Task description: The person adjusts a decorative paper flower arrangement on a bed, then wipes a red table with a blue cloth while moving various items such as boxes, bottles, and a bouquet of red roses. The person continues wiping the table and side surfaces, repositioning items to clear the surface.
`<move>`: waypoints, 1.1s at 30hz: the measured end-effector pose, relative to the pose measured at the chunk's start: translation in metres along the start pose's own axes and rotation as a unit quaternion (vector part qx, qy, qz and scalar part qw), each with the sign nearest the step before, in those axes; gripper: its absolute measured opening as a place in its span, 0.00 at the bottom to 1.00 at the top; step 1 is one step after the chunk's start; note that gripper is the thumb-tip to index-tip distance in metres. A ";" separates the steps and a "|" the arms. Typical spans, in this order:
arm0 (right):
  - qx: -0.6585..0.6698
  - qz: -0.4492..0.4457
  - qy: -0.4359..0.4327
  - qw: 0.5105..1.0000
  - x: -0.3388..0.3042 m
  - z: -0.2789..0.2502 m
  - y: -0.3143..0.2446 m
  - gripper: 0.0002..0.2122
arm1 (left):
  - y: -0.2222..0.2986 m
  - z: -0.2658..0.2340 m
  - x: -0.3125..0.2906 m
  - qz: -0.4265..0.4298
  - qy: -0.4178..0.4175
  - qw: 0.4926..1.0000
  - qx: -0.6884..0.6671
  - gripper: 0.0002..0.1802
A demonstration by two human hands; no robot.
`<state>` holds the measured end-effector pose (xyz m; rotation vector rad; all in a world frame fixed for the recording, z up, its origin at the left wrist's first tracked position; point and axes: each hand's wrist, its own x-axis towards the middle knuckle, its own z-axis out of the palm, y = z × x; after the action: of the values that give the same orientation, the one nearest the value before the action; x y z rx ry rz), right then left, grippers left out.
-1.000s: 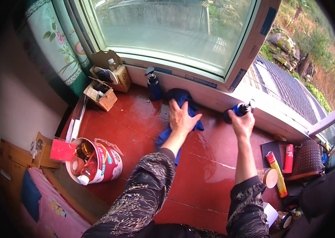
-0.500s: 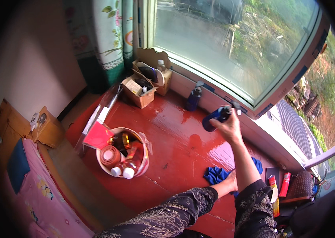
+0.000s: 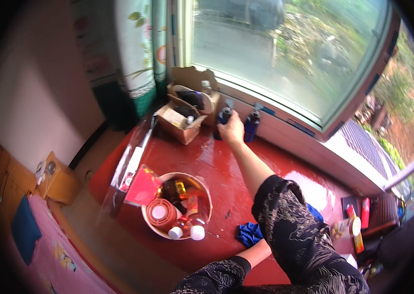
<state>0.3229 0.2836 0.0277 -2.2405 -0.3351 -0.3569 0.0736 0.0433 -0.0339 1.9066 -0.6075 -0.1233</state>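
Note:
My right hand (image 3: 232, 130) reaches far across the wet red surface, its fingers wrapped around a dark blue pump bottle (image 3: 225, 115). That bottle stands upright beside the cardboard boxes. A second dark blue pump bottle (image 3: 252, 125) is just to the right of my hand, under the window. My left hand (image 3: 263, 251) is low in the view, at the crumpled blue cloth (image 3: 250, 234). The right sleeve covers its fingers and part of the cloth, so its grip does not show.
A round tub (image 3: 210, 201) holds drink bottles, a red roll and a red packet. Cardboard boxes (image 3: 180, 128) with small items stand by the window (image 3: 285, 63). At the right edge lie red tubes (image 3: 365, 213) and a dark brown case (image 3: 381, 215). A pink-covered bed (image 3: 65, 250) is at left.
My right hand has carried the pump bottle left and away from me, past the other bottle to the boxes. The view has shifted, and the right sleeve now hides my left fingers.

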 end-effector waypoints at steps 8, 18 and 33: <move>0.160 -0.222 0.018 0.962 -0.107 -0.106 -0.019 0.22 | -0.021 -0.035 -0.012 -0.084 0.116 0.990 -0.013 0.22; -0.179 0.069 0.018 0.981 -0.432 -0.394 0.095 0.23 | -0.063 -0.136 0.068 -0.080 0.264 0.905 0.325 0.29; -0.268 0.066 0.007 0.961 -0.524 -0.386 0.122 0.21 | 0.007 0.075 0.237 0.042 -0.046 0.975 0.212 0.36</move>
<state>-0.1733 -0.1532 -0.0068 -2.7712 -0.0806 -0.4304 0.2488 -0.1318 -0.0141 2.2908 -0.8263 -0.0296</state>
